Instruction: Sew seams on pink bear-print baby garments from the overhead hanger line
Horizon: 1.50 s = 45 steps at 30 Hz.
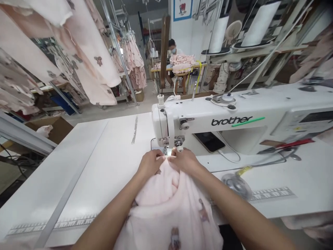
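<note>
A pale pink fleece garment with small brown printed figures spreads from the needle area of the white sewing machine down over the table's front edge. My left hand pinches the garment's edge just left of the presser foot. On the other side, my right hand grips the same edge, thumb near the left thumb. The fabric is gathered in folds between my forearms. A small lamp lights the spot under the needle, and the needle tip itself is too small to make out.
A phone with a white cable lies behind the machine's arm. Right of my forearm sit a clear round dish and a yellow tape piece. A grey strip crosses the table's left. Pink garments hang at left; a person sits far back.
</note>
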{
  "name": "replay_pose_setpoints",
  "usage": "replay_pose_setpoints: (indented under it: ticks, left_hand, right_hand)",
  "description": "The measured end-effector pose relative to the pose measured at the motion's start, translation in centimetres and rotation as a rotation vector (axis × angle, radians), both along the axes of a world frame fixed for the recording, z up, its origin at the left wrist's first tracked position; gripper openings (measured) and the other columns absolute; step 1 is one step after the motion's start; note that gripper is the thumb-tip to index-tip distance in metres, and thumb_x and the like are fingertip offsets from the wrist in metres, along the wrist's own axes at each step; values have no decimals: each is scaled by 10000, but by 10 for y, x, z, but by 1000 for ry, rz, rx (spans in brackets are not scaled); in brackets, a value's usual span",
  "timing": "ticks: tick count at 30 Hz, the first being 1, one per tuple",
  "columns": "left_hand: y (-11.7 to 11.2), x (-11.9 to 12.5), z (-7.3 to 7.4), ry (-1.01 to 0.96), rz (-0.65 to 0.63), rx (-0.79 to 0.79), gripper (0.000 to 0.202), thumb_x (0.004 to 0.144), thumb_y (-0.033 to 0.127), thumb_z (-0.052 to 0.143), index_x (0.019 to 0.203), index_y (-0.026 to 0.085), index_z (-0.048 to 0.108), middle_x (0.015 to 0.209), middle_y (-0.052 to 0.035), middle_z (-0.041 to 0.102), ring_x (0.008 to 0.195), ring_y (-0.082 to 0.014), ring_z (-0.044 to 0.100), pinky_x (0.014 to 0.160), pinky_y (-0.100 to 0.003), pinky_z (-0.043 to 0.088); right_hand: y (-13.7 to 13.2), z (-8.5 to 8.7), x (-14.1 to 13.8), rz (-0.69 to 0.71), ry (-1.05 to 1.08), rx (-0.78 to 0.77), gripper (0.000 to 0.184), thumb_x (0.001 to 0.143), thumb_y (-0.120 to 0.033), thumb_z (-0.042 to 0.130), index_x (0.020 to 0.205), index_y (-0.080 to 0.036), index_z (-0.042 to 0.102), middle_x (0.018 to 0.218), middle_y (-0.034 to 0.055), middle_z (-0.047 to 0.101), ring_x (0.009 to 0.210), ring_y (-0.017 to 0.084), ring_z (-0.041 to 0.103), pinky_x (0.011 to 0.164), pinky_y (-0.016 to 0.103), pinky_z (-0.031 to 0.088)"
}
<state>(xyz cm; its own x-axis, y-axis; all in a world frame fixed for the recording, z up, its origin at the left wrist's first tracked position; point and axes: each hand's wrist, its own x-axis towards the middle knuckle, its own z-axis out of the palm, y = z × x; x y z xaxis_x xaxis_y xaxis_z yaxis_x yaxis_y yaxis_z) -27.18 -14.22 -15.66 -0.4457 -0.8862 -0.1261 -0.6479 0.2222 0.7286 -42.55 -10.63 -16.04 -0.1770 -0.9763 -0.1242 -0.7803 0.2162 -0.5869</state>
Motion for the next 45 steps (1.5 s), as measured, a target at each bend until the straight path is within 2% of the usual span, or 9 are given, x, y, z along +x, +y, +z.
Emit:
replay_pose_setpoints:
  ticks: [6, 10, 18, 27, 33, 37, 45]
  left_hand:
    - [-13, -11, 0, -70, 45, 26, 139, 790, 222, 448, 813, 170, 574, 550, 39, 590, 371, -99, 535, 528, -217, 420]
    - [-14, -13, 1, -96, 55, 10, 160, 813, 286, 451, 801, 177, 568, 528, 42, 566, 381, -112, 541, 524, -224, 406]
    - [-12, -13, -1, -103, 25, -62, 139, 815, 209, 391, 853, 183, 522, 699, -1, 619, 449, -118, 541, 604, -252, 400]
    - [-11, -16, -1, -159, 29, -142, 168, 813, 174, 372, 862, 176, 533, 769, -41, 622, 593, -158, 585, 616, -261, 393]
    - [-14, -18, -6, -203, 48, -202, 152, 799, 145, 390, 814, 182, 537, 840, -63, 629, 764, -198, 606, 656, -272, 395]
    - [-17, -18, -11, -219, 64, -235, 143, 804, 155, 407, 853, 175, 540, 900, -80, 631, 844, -219, 604, 693, -285, 403]
    - [-22, -21, -11, -220, 73, -264, 161, 798, 151, 404, 869, 167, 548, 918, -95, 635, 861, -247, 606, 683, -303, 412]
  right_hand:
    - [-8, -1, -5, -69, 26, 19, 150, 750, -324, 552, 681, -197, 592, 703, 30, 632, 640, 178, 563, 546, 253, 341]
    - [-6, -2, -4, -79, 36, 0, 127, 756, -297, 548, 705, -198, 609, 703, 31, 639, 660, 181, 564, 555, 250, 353]
    - [-2, -10, 0, -85, 89, -90, 116, 772, -261, 516, 740, -197, 607, 707, 30, 637, 666, 179, 560, 561, 247, 335]
    - [-5, -12, 0, -85, 146, -161, 129, 763, -246, 503, 732, -194, 617, 710, 33, 649, 640, 169, 551, 544, 249, 312]
    - [-7, -18, 1, -94, 173, -182, 148, 782, -250, 493, 740, -190, 622, 729, 27, 659, 654, 166, 558, 545, 244, 305]
    - [-9, -21, 1, -105, 197, -181, 161, 798, -244, 484, 764, -179, 627, 734, 36, 660, 653, 166, 558, 538, 247, 297]
    - [-15, -18, 0, -119, 217, -155, 184, 817, -261, 483, 739, -175, 625, 720, 42, 656, 620, 163, 557, 506, 253, 271]
